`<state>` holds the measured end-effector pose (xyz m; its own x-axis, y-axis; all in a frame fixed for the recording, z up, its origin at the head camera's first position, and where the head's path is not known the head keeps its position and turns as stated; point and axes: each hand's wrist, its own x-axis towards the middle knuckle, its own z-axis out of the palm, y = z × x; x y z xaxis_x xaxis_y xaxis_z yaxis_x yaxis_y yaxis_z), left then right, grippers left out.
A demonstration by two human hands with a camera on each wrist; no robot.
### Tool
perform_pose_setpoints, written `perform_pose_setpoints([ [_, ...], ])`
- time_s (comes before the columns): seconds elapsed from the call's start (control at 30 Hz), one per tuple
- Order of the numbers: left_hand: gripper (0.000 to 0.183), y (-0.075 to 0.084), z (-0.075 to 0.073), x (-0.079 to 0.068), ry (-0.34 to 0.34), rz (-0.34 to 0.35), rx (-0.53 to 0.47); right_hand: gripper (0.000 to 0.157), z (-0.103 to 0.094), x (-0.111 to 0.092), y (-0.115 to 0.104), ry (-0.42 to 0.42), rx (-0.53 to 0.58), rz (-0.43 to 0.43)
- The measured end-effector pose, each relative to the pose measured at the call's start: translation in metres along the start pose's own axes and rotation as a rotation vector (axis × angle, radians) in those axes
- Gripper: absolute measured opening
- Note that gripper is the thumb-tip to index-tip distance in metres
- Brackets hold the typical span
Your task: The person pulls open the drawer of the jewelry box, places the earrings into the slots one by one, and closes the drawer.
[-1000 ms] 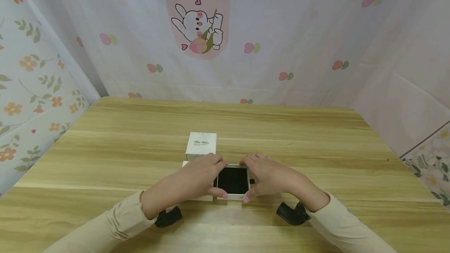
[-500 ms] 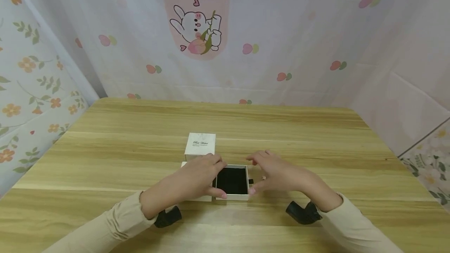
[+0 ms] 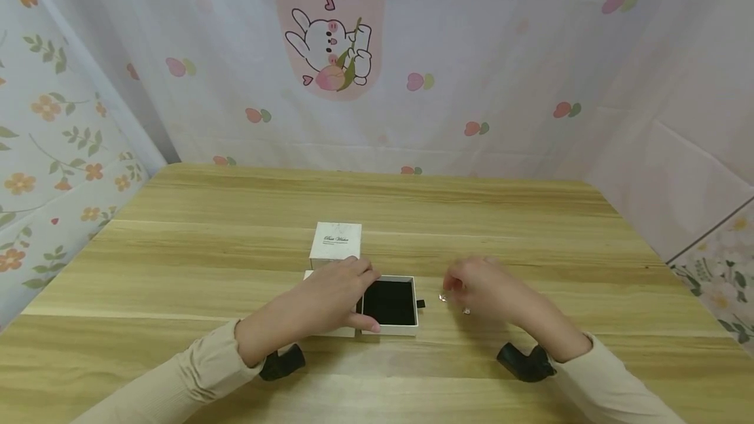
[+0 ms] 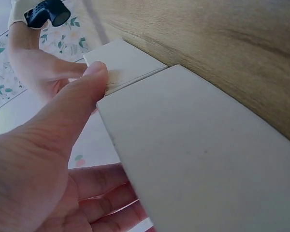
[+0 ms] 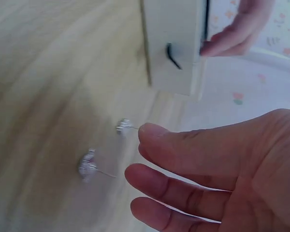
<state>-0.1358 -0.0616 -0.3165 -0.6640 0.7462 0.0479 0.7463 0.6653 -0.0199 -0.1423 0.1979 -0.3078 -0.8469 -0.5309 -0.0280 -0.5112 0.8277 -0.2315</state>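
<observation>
My left hand (image 3: 332, 296) grips a white drawer-style jewelry box from above, thumb on its near side and fingers on the far side. The box's sleeve (image 4: 198, 145) lies mostly under that hand. Its drawer (image 3: 389, 330) stands pulled out to the right, showing a black pad (image 3: 389, 303) and a black ribbon tab (image 5: 173, 57). My right hand (image 3: 485, 290) is low over the table right of the drawer, fingers loosely bent. Two sparkly stud earrings lie there: one (image 5: 123, 126) right at the thumb tip, the other (image 5: 88, 166) just beside the fingers, its post sticking out.
A small white box (image 3: 337, 241) with black lettering stands behind the sleeve. The wooden table (image 3: 501, 214) reaches back to a printed curtain (image 3: 483, 51). Black wrist devices (image 3: 524, 362) sit at both sleeve cuffs.
My right hand has let go of the drawer's right end and moved right, to the earrings. My left hand stays on the box.
</observation>
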Motion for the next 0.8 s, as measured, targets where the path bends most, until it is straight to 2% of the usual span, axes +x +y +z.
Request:
perform_pose_setpoints([
  [0.13,0.070,0.000,-0.001,0.000,-0.003,-0.002,-0.002,0.011,0.008,0.001,0.003,0.008,-0.001,-0.004],
  [0.3,0.070,0.000,-0.002,0.000,-0.014,-0.009,0.000,0.012,0.014,0.004,0.003,-0.004,0.038,0.032],
  [0.8,0.069,0.000,-0.002,0.000,-0.011,-0.010,0.005,0.013,0.019,0.008,0.003,-0.017,0.116,0.109],
])
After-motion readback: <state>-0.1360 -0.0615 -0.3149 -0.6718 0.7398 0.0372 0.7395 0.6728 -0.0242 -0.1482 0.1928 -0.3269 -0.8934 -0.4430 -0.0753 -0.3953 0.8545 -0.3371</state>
